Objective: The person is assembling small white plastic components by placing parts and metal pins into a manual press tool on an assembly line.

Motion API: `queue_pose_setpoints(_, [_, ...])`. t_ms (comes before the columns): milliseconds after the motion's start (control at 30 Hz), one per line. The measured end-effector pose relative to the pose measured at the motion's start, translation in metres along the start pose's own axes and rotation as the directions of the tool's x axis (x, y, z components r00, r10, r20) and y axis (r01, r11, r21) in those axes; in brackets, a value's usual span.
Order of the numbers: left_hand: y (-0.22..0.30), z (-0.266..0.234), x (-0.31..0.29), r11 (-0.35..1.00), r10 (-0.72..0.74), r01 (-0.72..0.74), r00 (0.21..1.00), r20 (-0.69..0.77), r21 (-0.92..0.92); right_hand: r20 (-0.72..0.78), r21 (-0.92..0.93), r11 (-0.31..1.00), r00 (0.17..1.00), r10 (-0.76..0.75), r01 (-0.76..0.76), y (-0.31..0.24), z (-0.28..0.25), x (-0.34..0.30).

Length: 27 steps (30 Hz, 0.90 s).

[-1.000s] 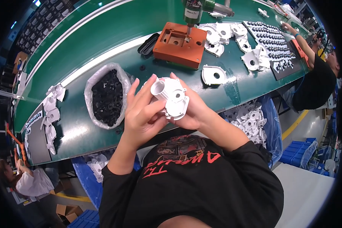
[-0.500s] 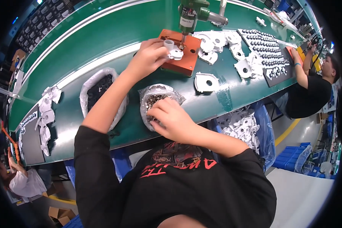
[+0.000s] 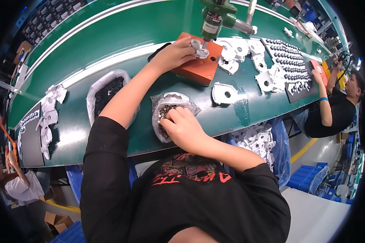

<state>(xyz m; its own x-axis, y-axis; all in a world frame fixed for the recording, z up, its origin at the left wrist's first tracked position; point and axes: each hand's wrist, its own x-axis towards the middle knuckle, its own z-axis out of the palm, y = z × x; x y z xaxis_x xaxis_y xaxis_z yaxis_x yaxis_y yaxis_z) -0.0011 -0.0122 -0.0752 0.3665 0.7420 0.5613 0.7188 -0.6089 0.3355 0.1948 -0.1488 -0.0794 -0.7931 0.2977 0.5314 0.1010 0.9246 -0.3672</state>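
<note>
Both hands are busy over the long green work table (image 3: 109, 44). Reaching forward, the left hand (image 3: 175, 54) rests on the flat orange rectangular fixture block (image 3: 198, 65), its fingers curled round a small white moulded plastic part (image 3: 199, 47) and pressing it down on the block's top face. Right above that part hangs a green powered screwdriver (image 3: 215, 16), its tip pointing down at the white piece. Closer to the body, the right hand (image 3: 184, 129) is bent at the wrist with its fingertips dipped into a clear crinkled plastic bag of small dark metal pieces (image 3: 168, 106), which lies near the table's near edge; the fingers are pinched together in the heap, but whether they have hold of a piece I cannot tell. Left of this bag sits a second clear plastic bag filled with small black parts (image 3: 105, 95). Just right of the orange block, loose white plastic housings (image 3: 225, 92) lie scattered on the table, and beyond them a dark tray with rows of small black pieces (image 3: 290, 65). More white housings fill a blue-lined bin (image 3: 259, 139) below the table edge. At the far right another person in a black shirt (image 3: 332, 111) works at the same table
</note>
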Motion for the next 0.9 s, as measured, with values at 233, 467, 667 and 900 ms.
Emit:
queue_pose_setpoints(233, [0.001, -0.003, -0.004, 0.986, -0.093, 0.075, 0.989, 0.116, 0.151, -0.052, 0.062, 0.998, 0.999, 0.007, -0.004, 0.001, 0.003, 0.0])
queue_pose_setpoints(467, [0.003, -0.012, -0.019, 0.82, 0.02, -0.024, 1.0, 0.013, 0.571, -0.1, 0.185, 0.982, 0.994, 0.048, -0.028, -0.004, -0.001, 0.006])
queue_pose_setpoints(667, [0.05, -0.123, -0.045, 0.751, -0.633, 0.657, 0.745, 0.212, -0.069, -0.192, 0.278, 0.958, 0.973, 0.125, -0.068, 0.002, -0.004, 0.004])
queue_pose_setpoints(900, [0.075, -0.159, -0.159, 0.644, -0.765, 0.698, 0.587, 0.264, 0.313, -0.165, 0.472, 0.868, 0.951, 0.263, -0.158, 0.001, -0.011, 0.004])
